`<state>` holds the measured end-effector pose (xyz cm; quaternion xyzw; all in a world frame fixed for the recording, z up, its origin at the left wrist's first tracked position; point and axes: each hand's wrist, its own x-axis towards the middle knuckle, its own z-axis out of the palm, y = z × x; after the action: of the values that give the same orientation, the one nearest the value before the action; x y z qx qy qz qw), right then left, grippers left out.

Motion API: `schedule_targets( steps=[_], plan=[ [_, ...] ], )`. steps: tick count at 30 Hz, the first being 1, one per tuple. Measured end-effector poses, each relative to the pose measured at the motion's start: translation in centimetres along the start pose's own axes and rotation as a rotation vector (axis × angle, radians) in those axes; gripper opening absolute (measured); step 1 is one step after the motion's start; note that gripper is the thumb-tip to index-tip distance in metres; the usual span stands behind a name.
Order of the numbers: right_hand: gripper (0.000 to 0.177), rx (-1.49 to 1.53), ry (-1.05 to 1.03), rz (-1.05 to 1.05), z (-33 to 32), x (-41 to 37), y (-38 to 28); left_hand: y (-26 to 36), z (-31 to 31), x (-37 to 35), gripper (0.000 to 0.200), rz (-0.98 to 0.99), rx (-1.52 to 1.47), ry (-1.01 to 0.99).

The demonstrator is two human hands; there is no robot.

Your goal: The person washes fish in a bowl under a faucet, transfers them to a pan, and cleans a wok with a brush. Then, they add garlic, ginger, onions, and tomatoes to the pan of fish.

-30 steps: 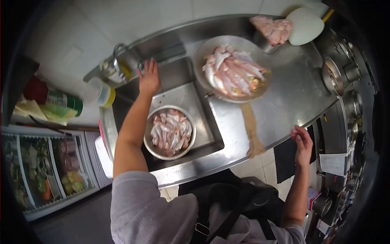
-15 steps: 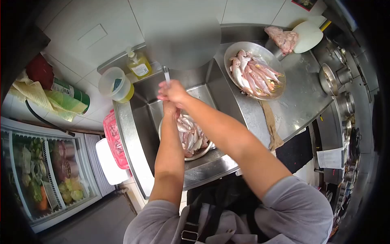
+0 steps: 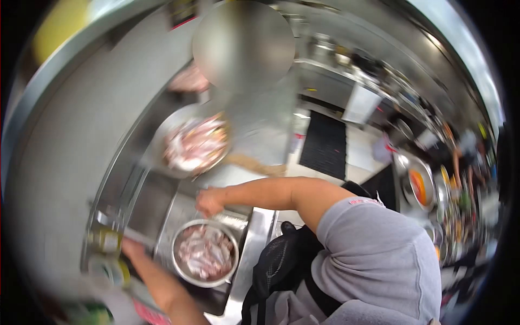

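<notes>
My right hand (image 3: pixel 210 201) is over the sink (image 3: pixel 181 208), between two vessels of fish. Its fingers look curled in, and nothing shows in them. My left hand (image 3: pixel 132 246) reaches toward the sink's far rim, near the soap bottle (image 3: pixel 108 240); motion smears its fingers. In the sink stands a round metal bowl (image 3: pixel 234 250) with pinkish-silver fish (image 3: pixel 206 253) in it, below my right hand and apart from it. A wide metal pan (image 3: pixel 158 142) on the counter holds more whole fish (image 3: pixel 197 142).
Beyond the pan, a pink piece of raw meat or fish (image 3: pixel 188 79) lies by the wall. A brown cloth (image 3: pixel 254 163) is on the steel counter (image 3: pixel 265 119). A black mat (image 3: pixel 324 143) covers part of the floor. At right stand cooking vessels, including a steel bowl (image 3: pixel 403 162) with something orange.
My view has swung to the right, blurring the picture. My hands, together at the running tap before, are now apart: the right near the fish pan, the left by the soap bottle.
</notes>
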<state>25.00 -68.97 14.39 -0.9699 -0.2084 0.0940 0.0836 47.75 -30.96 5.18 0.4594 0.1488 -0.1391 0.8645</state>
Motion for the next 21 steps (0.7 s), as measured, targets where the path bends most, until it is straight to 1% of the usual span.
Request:
schedule_targets(
  steps=[1,2,3,4,5,6,8,9,12,14,16,18,20,21],
  plan=[
    [0.032,0.139,-0.105,-0.017,-0.9,-3.7,2.3,0.9,-1.2,2.4,0.043,0.033,0.042,0.153],
    [0.029,0.292,-0.200,-0.054,-1.4,-7.6,4.0,1.3,-2.2,4.1,0.044,0.032,0.074,0.043],
    [0.026,0.421,-0.185,0.009,-1.0,-11.5,6.0,1.7,-1.7,4.7,0.052,0.007,0.088,0.048],
    [0.027,0.444,-0.061,0.094,-2.1,-16.6,6.8,2.3,1.2,1.6,0.048,0.032,0.127,0.175],
    [0.027,0.473,0.067,0.138,-2.8,-21.4,8.0,2.1,1.9,1.5,0.047,0.051,0.155,0.169],
    [0.027,0.458,0.096,0.282,-2.8,-26.0,9.3,2.1,1.2,1.6,0.046,0.076,0.183,0.165],
    [0.027,0.447,0.182,0.550,-2.5,-35.9,10.9,2.6,2.2,-0.6,0.057,0.157,0.376,-0.052],
    [0.027,0.476,0.204,0.702,-1.9,-40.6,11.2,2.3,5.2,-3.1,0.057,0.203,0.436,-0.060],
    [0.022,0.555,0.265,1.052,3.9,-53.8,10.9,0.1,14.8,-10.4,0.056,0.230,0.561,-0.021],
    [0.017,0.512,0.293,1.197,9.6,-60.5,9.8,-1.8,20.4,-13.4,0.055,0.233,0.628,-0.052],
    [0.015,0.511,0.228,1.348,13.9,-65.2,7.9,-4.3,25.9,-15.9,0.054,0.225,0.687,-0.086],
    [0.014,0.532,0.126,1.420,19.2,-68.9,6.6,-7.4,31.5,-17.8,0.053,0.215,0.748,-0.129],
    [0.013,0.804,-0.101,1.491,25.2,-73.1,6.6,-10.6,37.2,-19.3,0.052,0.208,0.796,-0.179],
    [0.013,0.828,-0.087,1.494,28.6,-75.1,6.6,-12.4,39.9,-19.8,0.052,0.202,0.819,-0.204]
  ],
)
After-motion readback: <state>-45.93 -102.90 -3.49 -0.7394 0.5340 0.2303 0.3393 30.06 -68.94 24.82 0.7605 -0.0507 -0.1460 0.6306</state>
